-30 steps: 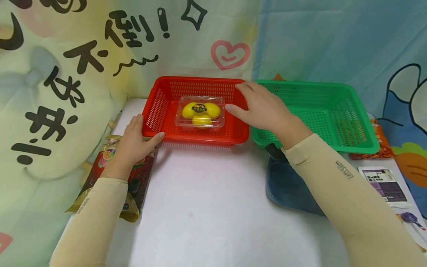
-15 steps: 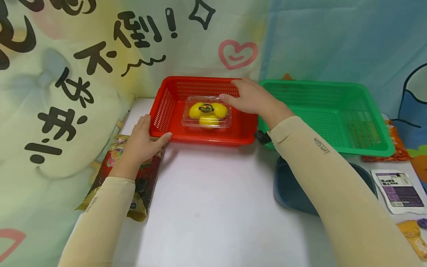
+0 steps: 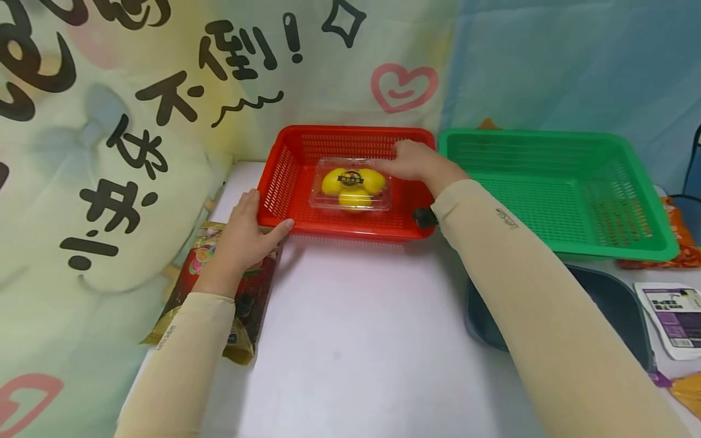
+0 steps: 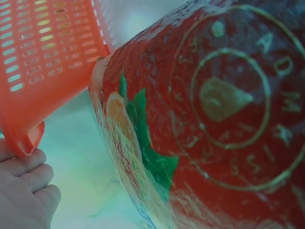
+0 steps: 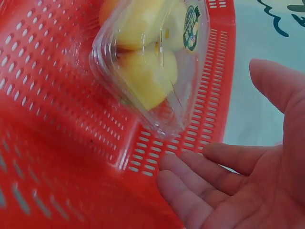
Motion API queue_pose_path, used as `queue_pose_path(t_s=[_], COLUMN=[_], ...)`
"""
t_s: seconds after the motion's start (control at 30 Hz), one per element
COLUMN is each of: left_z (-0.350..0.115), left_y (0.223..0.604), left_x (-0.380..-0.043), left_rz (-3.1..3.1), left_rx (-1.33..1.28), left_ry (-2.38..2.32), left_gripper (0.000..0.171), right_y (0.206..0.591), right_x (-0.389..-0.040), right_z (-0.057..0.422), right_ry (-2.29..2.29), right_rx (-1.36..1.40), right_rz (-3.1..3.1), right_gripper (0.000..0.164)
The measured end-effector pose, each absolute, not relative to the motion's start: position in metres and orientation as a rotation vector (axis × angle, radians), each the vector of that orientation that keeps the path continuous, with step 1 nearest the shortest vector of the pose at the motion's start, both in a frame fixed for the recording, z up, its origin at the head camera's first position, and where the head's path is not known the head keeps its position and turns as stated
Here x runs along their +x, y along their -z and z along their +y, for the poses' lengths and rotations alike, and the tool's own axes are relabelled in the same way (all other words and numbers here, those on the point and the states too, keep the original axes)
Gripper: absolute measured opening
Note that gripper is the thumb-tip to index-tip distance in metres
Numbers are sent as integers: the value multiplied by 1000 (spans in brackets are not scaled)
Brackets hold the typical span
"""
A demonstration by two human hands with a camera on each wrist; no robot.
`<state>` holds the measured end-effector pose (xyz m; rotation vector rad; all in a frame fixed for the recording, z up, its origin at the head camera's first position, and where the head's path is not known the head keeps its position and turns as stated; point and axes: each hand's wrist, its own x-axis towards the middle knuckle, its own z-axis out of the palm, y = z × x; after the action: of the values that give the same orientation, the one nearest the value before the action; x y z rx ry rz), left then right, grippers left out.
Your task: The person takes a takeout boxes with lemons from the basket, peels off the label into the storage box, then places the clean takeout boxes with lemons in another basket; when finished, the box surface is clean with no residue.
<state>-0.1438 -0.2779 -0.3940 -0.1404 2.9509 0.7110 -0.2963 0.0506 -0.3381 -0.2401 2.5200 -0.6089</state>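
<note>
A red plastic basket stands at the back of the table. Inside lies a clear plastic box with a dark round label and three yellow fruits. My left hand holds the basket's near left corner, thumb on the front rim and fingers along the outside; the left wrist view has the fingertips curled at the rim. Over the basket's right side, my right hand reaches in beside the box. Its fingers are extended and the thumb spread, with a gap to the box in the right wrist view.
A green basket stands right of the red one, a dark blue bin in front of it. A red and gold food bag lies under my left wrist. An orange packet and a white-purple pouch lie far right.
My right hand has moved left and inward, from the red basket's right rim to the right end of the box. The left hand keeps its place. The whole view has shifted slightly.
</note>
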Motion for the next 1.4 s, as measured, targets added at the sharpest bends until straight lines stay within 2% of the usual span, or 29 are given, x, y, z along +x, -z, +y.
queue_pose_path(t_s=[0.43,0.67,1.07,1.4], left_z=[-278,-278,-276,-277], left_y=[395,394,393,396], left_x=[-144,-145,-145,-145], left_rz=[2965,2971,2956,2960], left_rx=[-155,-155,-185,-175], left_ry=[-692,-662,-673,-663], left_gripper=[112,110,110,111], right_y=[349,363,366,373], right_x=[-303,-307,-304,-302], right_z=[40,33,31,32], right_ry=[610,631,696,938], right_rx=[-49,-25,23,84], right_rz=[2442,2418,2407,2302], right_gripper=[78,63,64,70])
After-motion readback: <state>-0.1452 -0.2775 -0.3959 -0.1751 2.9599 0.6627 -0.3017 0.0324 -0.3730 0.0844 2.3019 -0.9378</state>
